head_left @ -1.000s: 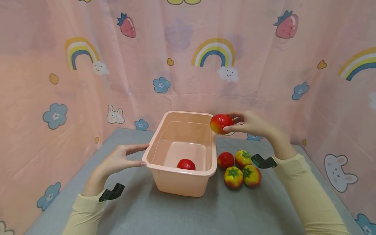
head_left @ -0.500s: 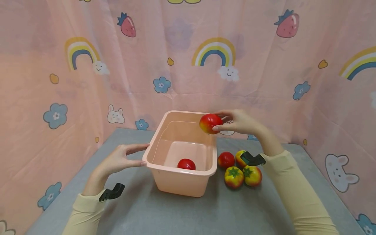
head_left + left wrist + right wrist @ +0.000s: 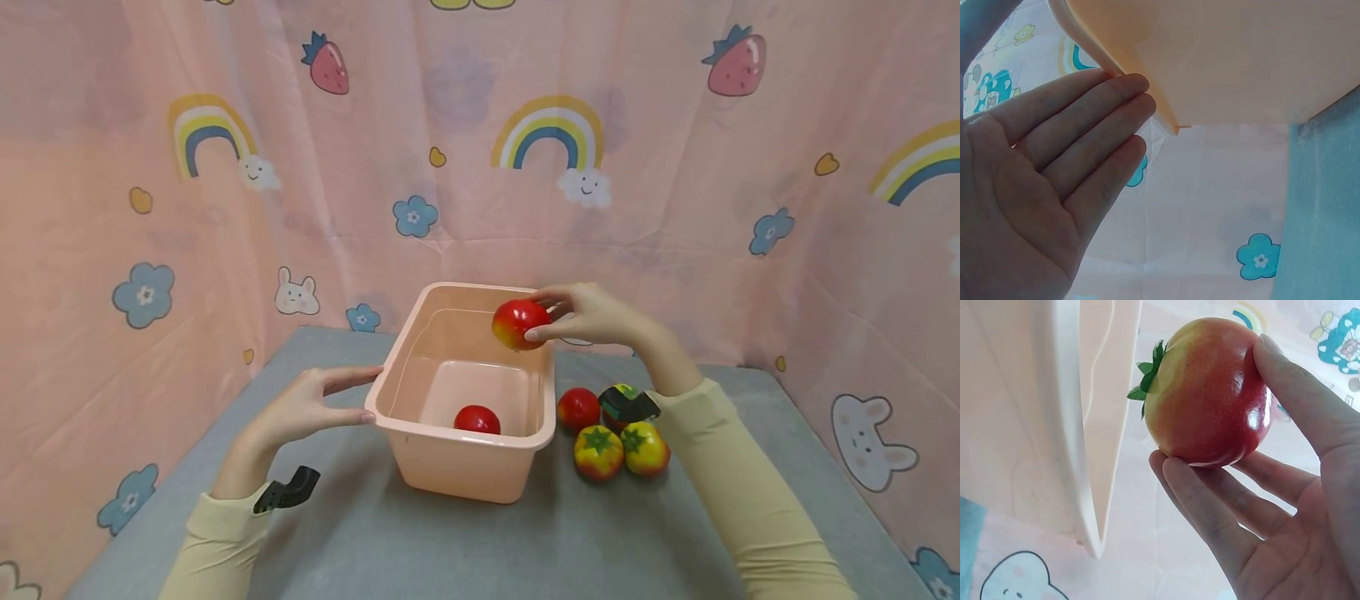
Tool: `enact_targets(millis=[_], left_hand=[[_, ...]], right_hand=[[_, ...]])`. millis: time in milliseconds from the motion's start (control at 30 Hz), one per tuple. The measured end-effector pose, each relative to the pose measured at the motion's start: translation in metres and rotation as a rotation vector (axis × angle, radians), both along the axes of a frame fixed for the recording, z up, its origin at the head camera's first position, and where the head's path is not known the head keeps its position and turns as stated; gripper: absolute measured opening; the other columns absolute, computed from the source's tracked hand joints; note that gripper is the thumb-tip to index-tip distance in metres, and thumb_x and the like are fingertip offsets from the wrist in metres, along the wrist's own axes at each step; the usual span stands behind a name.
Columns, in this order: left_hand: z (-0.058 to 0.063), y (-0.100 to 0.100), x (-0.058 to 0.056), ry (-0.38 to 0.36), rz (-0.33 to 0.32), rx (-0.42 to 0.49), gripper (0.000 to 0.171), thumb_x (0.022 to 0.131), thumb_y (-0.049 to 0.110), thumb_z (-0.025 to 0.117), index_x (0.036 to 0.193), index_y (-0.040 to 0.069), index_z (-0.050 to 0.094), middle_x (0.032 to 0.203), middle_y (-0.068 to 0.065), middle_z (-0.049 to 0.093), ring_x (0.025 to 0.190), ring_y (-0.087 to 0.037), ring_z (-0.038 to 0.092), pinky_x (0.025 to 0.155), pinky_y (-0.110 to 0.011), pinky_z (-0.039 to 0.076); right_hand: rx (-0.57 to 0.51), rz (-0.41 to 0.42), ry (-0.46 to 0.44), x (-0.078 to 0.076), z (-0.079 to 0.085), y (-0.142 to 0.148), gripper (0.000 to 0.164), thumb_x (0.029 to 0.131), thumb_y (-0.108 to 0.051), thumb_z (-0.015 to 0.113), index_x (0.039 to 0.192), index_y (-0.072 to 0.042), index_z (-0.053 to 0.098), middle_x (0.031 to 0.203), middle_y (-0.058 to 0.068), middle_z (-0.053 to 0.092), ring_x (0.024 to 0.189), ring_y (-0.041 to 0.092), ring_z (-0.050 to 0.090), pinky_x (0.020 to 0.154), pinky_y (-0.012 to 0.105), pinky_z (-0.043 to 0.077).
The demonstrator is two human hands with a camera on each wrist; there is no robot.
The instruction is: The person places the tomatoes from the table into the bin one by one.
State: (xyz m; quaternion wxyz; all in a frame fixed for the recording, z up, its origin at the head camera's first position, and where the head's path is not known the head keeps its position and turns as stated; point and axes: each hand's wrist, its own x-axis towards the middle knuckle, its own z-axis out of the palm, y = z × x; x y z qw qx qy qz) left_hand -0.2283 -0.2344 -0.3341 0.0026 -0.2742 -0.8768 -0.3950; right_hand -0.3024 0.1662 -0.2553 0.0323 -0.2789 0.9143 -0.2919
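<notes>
My right hand [image 3: 592, 313] pinches a glossy red-and-yellow tomato [image 3: 519, 323] between thumb and fingers, above the right rim of a peach plastic basin [image 3: 467, 462]. In the right wrist view, the held tomato [image 3: 1210, 394] shows its green leafy calyx pointing away from the palm. Fingertips of my left hand [image 3: 300, 408] touch the basin's left rim. Seen from the left wrist, the fingers [image 3: 1094, 134] lie straight against the basin wall [image 3: 1229, 56]. Inside the basin, near its front wall, sits one red tomato [image 3: 477, 419], its lower part hidden.
Right of the basin, several tomatoes cluster on the grey tabletop [image 3: 615, 542]: a red one [image 3: 578, 410] and yellow-red ones such as the front tomato [image 3: 597, 452]. One is partly covered by the black wrist mount [image 3: 628, 406]. A patterned pink curtain [image 3: 480, 208] hangs behind.
My right hand has moved left with the tomato, from beside the basin's right rim to over its opening, ending slightly lower. The left hand stays at the rim.
</notes>
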Motion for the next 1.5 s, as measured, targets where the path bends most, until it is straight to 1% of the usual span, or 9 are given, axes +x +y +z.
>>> enact_targets(millis=[233, 433, 600, 800, 900, 1133, 1233, 1400, 1500], left_hand=[[0.0, 0.001, -0.001, -0.003, 0.001, 0.001, 0.064, 0.077, 0.038, 0.078, 0.134, 0.02, 0.055, 0.134, 0.002, 0.057, 0.13, -0.021, 0.048, 0.105, -0.052, 0.04], [0.0, 0.001, 0.0, -0.007, 0.0, 0.008, 0.064, 0.077, 0.038, 0.078, 0.134, 0.019, 0.055, 0.134, 0.002, 0.057, 0.13, -0.021, 0.049, 0.105, -0.051, 0.04], [0.001, 0.001, 0.001, -0.006, 0.004, 0.011, 0.065, 0.076, 0.037, 0.078, 0.134, 0.018, 0.055, 0.134, 0.001, 0.057, 0.129, -0.022, 0.049, 0.105, -0.052, 0.04], [-0.001, 0.0, 0.0, -0.009, 0.003, 0.01, 0.065, 0.077, 0.038, 0.078, 0.135, 0.019, 0.055, 0.134, 0.001, 0.057, 0.13, -0.023, 0.048, 0.105, -0.054, 0.039], [-0.002, 0.0, -0.001, -0.004, 0.003, 0.01, 0.064, 0.077, 0.038, 0.078, 0.134, 0.02, 0.055, 0.134, 0.002, 0.057, 0.13, -0.022, 0.048, 0.105, -0.053, 0.039], [-0.004, 0.0, -0.001, 0.004, 0.0, 0.013, 0.063, 0.077, 0.036, 0.078, 0.134, 0.022, 0.055, 0.133, 0.002, 0.057, 0.129, -0.022, 0.049, 0.105, -0.053, 0.039], [-0.004, -0.001, -0.001, 0.006, 0.003, 0.012, 0.063, 0.077, 0.036, 0.078, 0.134, 0.022, 0.055, 0.133, 0.002, 0.058, 0.129, -0.022, 0.049, 0.105, -0.053, 0.039], [-0.004, 0.0, -0.001, 0.007, 0.006, 0.01, 0.063, 0.078, 0.036, 0.078, 0.134, 0.022, 0.055, 0.134, 0.002, 0.057, 0.129, -0.022, 0.049, 0.106, -0.053, 0.038], [-0.003, 0.0, 0.0, 0.005, 0.006, 0.011, 0.063, 0.078, 0.036, 0.078, 0.134, 0.021, 0.055, 0.134, 0.002, 0.057, 0.129, -0.022, 0.049, 0.105, -0.052, 0.039]], right_hand=[[-0.012, 0.044, -0.004, -0.007, -0.006, -0.006, 0.06, 0.081, -0.037, 0.074, 0.131, -0.01, 0.056, 0.122, 0.014, 0.063, 0.108, 0.031, 0.064, 0.081, 0.04, 0.057], [-0.018, 0.055, -0.001, -0.01, -0.012, -0.003, 0.058, 0.083, -0.037, 0.072, 0.131, -0.009, 0.055, 0.122, 0.012, 0.064, 0.107, 0.029, 0.065, 0.083, 0.04, 0.057], [-0.038, 0.039, 0.03, -0.005, -0.012, 0.004, 0.056, 0.084, -0.038, 0.071, 0.13, -0.01, 0.056, 0.121, 0.013, 0.064, 0.105, 0.029, 0.065, 0.082, 0.039, 0.057], [-0.055, 0.023, 0.074, 0.0, -0.015, 0.016, 0.049, 0.086, -0.03, 0.07, 0.128, -0.008, 0.058, 0.119, 0.014, 0.065, 0.103, 0.03, 0.066, 0.082, 0.039, 0.057], [-0.077, 0.013, 0.08, 0.003, -0.017, 0.023, 0.049, 0.086, -0.027, 0.071, 0.129, -0.008, 0.057, 0.119, 0.015, 0.065, 0.103, 0.031, 0.066, 0.083, 0.041, 0.057], [-0.103, -0.038, 0.068, 0.011, -0.023, 0.04, 0.051, 0.086, -0.035, 0.07, 0.13, -0.012, 0.057, 0.12, 0.013, 0.064, 0.105, 0.03, 0.065, 0.083, 0.042, 0.056], [-0.117, -0.054, 0.069, 0.012, -0.026, 0.049, 0.049, 0.086, -0.034, 0.069, 0.129, -0.013, 0.057, 0.12, 0.012, 0.065, 0.104, 0.029, 0.065, 0.084, 0.043, 0.056], [-0.148, -0.037, 0.084, 0.014, -0.033, 0.063, 0.046, 0.089, -0.028, 0.067, 0.129, -0.009, 0.057, 0.119, 0.016, 0.064, 0.104, 0.032, 0.064, 0.086, 0.044, 0.055], [-0.16, -0.048, 0.084, 0.017, -0.038, 0.07, 0.045, 0.09, -0.027, 0.066, 0.129, -0.008, 0.057, 0.119, 0.017, 0.064, 0.104, 0.033, 0.064, 0.086, 0.044, 0.055]])
